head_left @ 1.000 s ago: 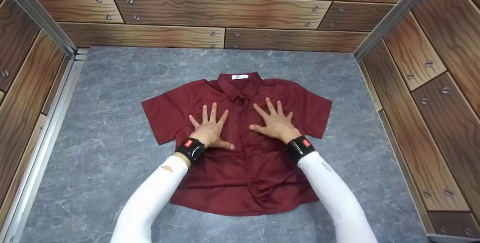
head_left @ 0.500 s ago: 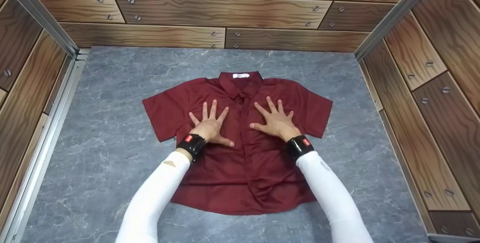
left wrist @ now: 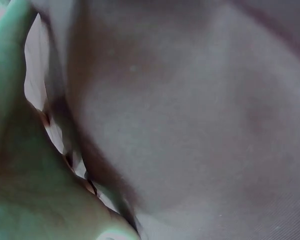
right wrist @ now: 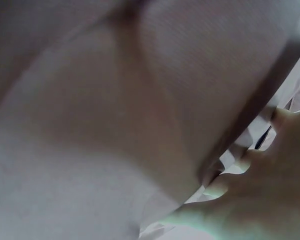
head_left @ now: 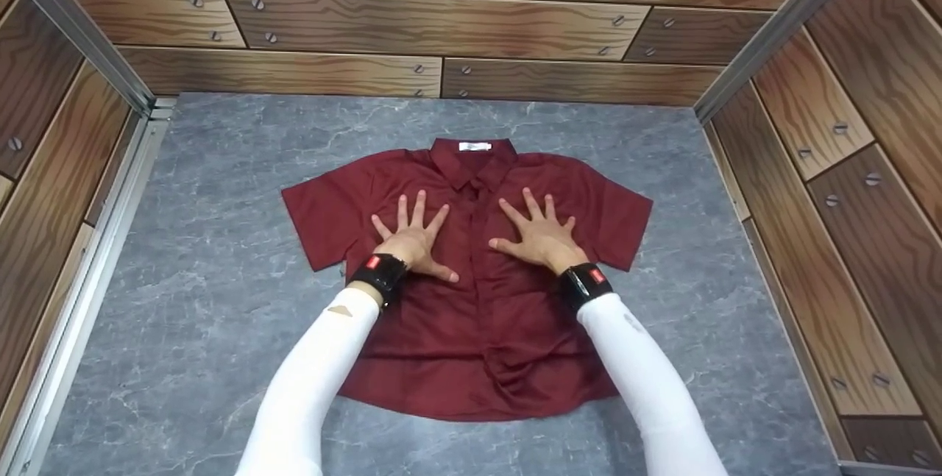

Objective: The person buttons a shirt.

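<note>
A dark red short-sleeved shirt [head_left: 441, 321] lies spread front side up, its collar [head_left: 475, 167] with a white label at the far end. My left hand [head_left: 412, 244] rests on the left half of the chest, fingers straight and spread. On the other side of the button strip, my right hand [head_left: 541, 240] lies the same way, its thumb pointing at the strip. Close up in the left wrist view, the palm [left wrist: 35, 180] sits right at the cloth [left wrist: 190, 125]. The right wrist view shows the other palm [right wrist: 270, 200] beside the fabric [right wrist: 80, 150], with gaps under the fingers.
The shirt lies on a grey marbled surface [head_left: 199, 240]. Wood-patterned panels stand at the back [head_left: 331, 20], left and right [head_left: 831, 189], with a metal rail [head_left: 96, 270] along the left edge. Creases gather near the shirt's lower hem [head_left: 515, 373].
The left hand has shifted slightly up toward the collar. The right hand stays in nearly the same place, and the shirt's left sleeve edge has crept a little upward.
</note>
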Demonstrator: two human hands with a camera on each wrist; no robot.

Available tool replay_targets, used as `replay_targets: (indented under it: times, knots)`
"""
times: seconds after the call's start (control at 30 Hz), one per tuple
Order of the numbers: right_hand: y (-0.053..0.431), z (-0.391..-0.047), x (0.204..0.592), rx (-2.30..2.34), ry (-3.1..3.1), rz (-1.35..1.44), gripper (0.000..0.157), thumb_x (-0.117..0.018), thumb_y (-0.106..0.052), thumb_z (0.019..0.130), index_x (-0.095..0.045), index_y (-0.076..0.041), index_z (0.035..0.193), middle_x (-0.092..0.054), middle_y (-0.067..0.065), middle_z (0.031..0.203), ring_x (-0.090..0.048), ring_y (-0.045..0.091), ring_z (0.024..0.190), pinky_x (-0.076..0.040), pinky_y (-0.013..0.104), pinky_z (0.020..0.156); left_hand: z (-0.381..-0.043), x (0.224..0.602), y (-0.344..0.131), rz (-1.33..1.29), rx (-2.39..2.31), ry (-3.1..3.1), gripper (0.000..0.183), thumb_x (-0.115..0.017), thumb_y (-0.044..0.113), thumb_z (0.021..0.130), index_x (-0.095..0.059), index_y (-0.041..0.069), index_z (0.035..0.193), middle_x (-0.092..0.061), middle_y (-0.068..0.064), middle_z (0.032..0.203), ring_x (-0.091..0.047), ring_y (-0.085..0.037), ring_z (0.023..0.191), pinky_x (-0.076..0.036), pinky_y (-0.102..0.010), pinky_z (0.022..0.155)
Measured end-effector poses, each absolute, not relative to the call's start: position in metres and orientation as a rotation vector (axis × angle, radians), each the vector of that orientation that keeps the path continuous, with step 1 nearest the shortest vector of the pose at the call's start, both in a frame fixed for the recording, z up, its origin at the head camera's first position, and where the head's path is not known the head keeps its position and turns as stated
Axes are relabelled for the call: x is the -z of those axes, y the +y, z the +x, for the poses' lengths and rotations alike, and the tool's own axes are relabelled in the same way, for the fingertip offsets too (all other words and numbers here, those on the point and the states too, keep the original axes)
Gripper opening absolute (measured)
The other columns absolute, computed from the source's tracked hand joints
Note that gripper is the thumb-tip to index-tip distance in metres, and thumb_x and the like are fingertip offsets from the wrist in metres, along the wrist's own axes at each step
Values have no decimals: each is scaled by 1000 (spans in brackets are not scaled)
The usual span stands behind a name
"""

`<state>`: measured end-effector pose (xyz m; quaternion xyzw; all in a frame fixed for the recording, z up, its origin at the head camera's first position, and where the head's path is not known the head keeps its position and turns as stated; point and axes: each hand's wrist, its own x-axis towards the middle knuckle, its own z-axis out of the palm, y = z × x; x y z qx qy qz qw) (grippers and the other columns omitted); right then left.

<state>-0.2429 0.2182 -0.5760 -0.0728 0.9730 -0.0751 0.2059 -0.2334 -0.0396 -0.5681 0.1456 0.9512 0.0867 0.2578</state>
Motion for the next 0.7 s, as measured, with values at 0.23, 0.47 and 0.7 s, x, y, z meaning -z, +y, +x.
replay_targets:
  times: [0.23, 0.47, 0.7]
  knots:
    - [218, -243, 573, 176, 2686, -214, 86, -39, -80, 83, -4, -45, 153, 11, 6, 163, 11, 46, 146, -8, 81, 99, -232, 568, -38, 381, -248, 2576, 132, -74, 76, 57, 5, 35, 155, 25, -11, 159, 24, -42, 144, 5, -82, 97]
    - [207, -252, 556, 235, 2721, -222, 83, -46, -71, 87, -8, -40, 154, -3, 11, 163, 0, 48, 146, -12, 79, 101, -235, 562, -40, 399, -259, 2671, 117, -66, 81, 62, -14, 33, 155, 8, -14, 163, 12, -43, 147, 0, -79, 102]
    - [181, -273, 555, 420, 3107, -303, 44, -51, -43, 97, -59, -16, 130, -59, 12, 125, -55, 34, 115, -46, 53, 91, -244, 573, -39, 452, -425, 2936, 67, -63, 58, 84, -53, 19, 137, -32, -15, 155, -22, -41, 145, -15, -72, 108]
